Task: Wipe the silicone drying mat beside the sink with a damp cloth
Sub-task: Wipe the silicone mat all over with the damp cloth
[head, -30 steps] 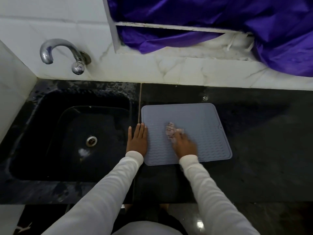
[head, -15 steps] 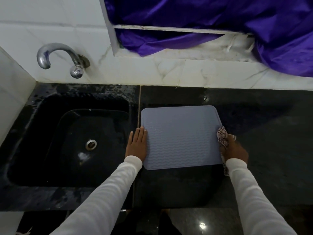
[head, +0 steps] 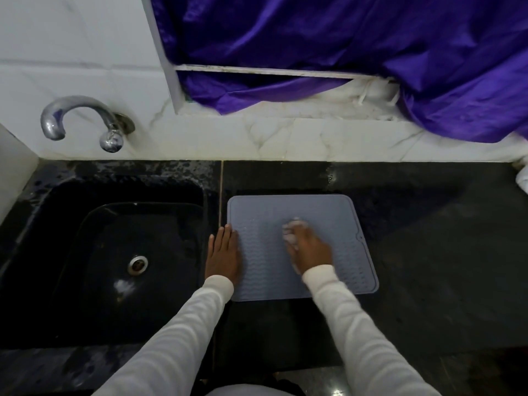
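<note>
A grey ribbed silicone drying mat (head: 268,221) lies flat on the black counter just right of the sink (head: 94,252). My right hand (head: 310,250) presses a bunched pale checked cloth (head: 291,228) onto the middle of the mat; the cloth is blurred and mostly hidden under the fingers. My left hand (head: 223,254) rests flat, fingers together, on the mat's left edge and the counter strip beside the sink.
A chrome tap (head: 83,121) juts from the white tiled wall above the black sink. Purple fabric (head: 343,52) hangs over the window ledge behind the counter. Dark counter (head: 443,252) extends to the right of the mat. A white object (head: 523,181) sits at the far right edge.
My right hand swept with the cloth from the mat's middle out to its right edge, then back to the middle. My left hand stayed on the left edge.
</note>
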The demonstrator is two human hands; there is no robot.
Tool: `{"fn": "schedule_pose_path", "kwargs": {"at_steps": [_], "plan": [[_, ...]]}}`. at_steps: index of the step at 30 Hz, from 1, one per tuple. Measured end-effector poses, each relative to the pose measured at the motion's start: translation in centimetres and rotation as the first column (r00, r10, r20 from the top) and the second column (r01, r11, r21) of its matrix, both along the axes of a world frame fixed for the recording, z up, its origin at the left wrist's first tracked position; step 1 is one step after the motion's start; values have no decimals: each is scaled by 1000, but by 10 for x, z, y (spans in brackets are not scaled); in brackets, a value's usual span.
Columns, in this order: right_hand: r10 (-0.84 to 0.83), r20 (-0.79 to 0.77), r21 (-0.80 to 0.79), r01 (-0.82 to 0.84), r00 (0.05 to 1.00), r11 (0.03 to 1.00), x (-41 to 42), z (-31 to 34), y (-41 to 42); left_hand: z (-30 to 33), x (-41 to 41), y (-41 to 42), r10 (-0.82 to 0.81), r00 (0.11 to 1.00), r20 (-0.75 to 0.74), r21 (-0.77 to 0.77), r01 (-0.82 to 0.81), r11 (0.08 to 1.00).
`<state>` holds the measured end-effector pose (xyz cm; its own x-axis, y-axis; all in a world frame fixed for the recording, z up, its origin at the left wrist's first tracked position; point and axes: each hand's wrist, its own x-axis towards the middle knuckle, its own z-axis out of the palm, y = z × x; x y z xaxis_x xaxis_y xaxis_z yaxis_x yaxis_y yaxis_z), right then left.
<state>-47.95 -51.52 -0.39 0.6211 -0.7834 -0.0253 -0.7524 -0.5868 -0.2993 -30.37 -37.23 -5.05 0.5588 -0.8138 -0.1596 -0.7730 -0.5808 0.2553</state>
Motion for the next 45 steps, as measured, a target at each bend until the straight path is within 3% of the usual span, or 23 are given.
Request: {"fn": "schedule_pose_path", "kwargs": {"at_steps": [6, 11, 15, 23, 28, 39, 42, 45], "plan": [[176, -122, -11, -179, 977, 984, 92, -19, 60, -13, -2, 5, 9, 999, 53, 25, -10, 1000], [207, -198, -63, -223, 958, 973, 80, -27, 38, -20, 0, 7, 14, 996, 88, 3, -15, 1000], [189, -161, -44, -199, 969, 979, 54, -32, 7, -20, 1, 11, 22, 993, 119, -11, -21, 1000], [-16, -199, -48, 6, 980, 999, -31, -27, -69, -14, -2, 12, 9, 993, 115, 1, -9, 1000], [-256, -266, -23, 260, 929, 965, -90, -17, -123, -16, -2, 11, 6, 993, 120, -8, -5, 1000], [-371, -175, 19, 380, 912, 925, -97, -7, -106, -13, -4, 16, -56, 995, 86, -11, 57, 998], [-361, -5, 51, 361, 933, 931, -83, 2, -78, -12, -2, 21, -82, 993, 83, -3, 83, 997], [-196, 222, 39, 193, 955, 981, -47, 14, -29, -8, -6, 25, -87, 994, 72, 11, 87, 996]]}}
